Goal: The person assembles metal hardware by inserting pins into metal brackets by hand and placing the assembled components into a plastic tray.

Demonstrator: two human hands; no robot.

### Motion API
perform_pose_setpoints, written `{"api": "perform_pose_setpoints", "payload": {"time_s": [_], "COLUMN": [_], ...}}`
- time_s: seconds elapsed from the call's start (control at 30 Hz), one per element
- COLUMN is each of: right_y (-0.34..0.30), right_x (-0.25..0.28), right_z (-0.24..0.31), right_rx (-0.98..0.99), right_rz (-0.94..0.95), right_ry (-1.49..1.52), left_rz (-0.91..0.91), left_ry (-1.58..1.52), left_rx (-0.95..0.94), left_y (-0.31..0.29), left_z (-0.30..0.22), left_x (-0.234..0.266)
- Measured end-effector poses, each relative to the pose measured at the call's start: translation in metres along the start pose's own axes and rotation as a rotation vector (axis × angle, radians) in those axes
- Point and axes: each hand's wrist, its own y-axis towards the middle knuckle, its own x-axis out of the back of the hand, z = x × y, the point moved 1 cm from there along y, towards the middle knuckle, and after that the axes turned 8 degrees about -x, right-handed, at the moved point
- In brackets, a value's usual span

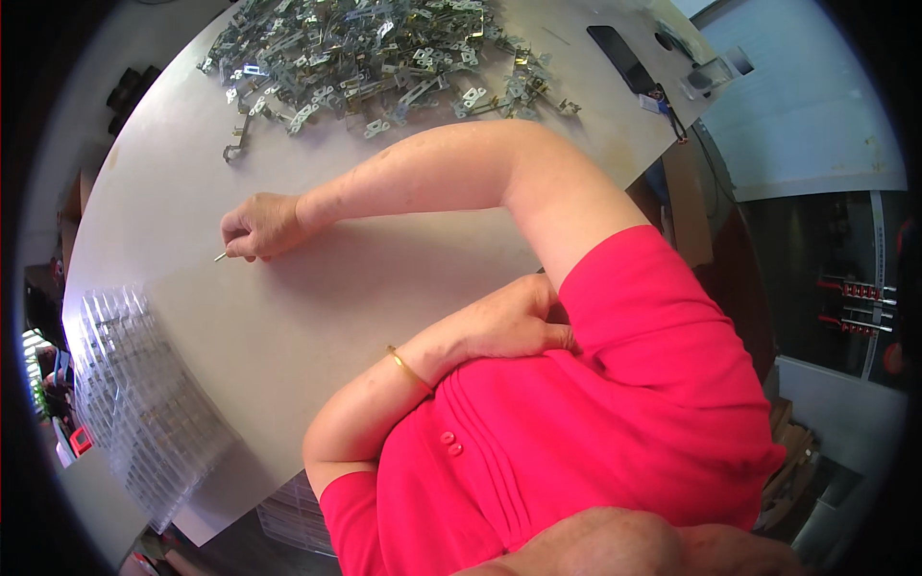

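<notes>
My right arm reaches across the table to the left. My right hand is closed just above the tabletop, and the tip of a thin metal pin sticks out from its fingers. Close to my red shirt, my left hand is curled beside the right sleeve. Its thumb shows, but the other fingers are partly hidden, and I cannot make out what they hold. A large heap of small metal brackets lies on the far side of the table, beyond my right forearm.
Stacked clear plastic trays stand at the left edge of the pale table. At the far right lie a dark phone, a cord with a tag and a clear container. A cardboard box stands beyond the right edge.
</notes>
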Motion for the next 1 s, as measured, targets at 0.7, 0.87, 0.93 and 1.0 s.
{"api": "perform_pose_setpoints", "payload": {"time_s": [0.7, 0.87, 0.93, 1.0], "right_y": [-0.010, -0.003, -0.004, -0.007], "right_x": [0.025, 0.016, 0.020, 0.029], "right_z": [-0.032, -0.038, -0.037, -0.039], "right_rx": [0.112, 0.079, 0.090, 0.080], "right_rz": [-0.136, -0.064, -0.045, -0.081], "right_ry": [0.055, 0.256, 0.268, 0.255], "left_rz": [-0.645, -1.121, -1.346, -1.647], "left_ry": [0.088, -0.006, -0.064, -0.156], "left_rx": [-0.224, -0.247, -0.308, -0.346], "left_y": [-0.070, -0.180, -0.221, -0.263], "left_z": [0.027, 0.055, 0.069, 0.091], "left_x": [0.005, -0.060, -0.092, -0.116]}}
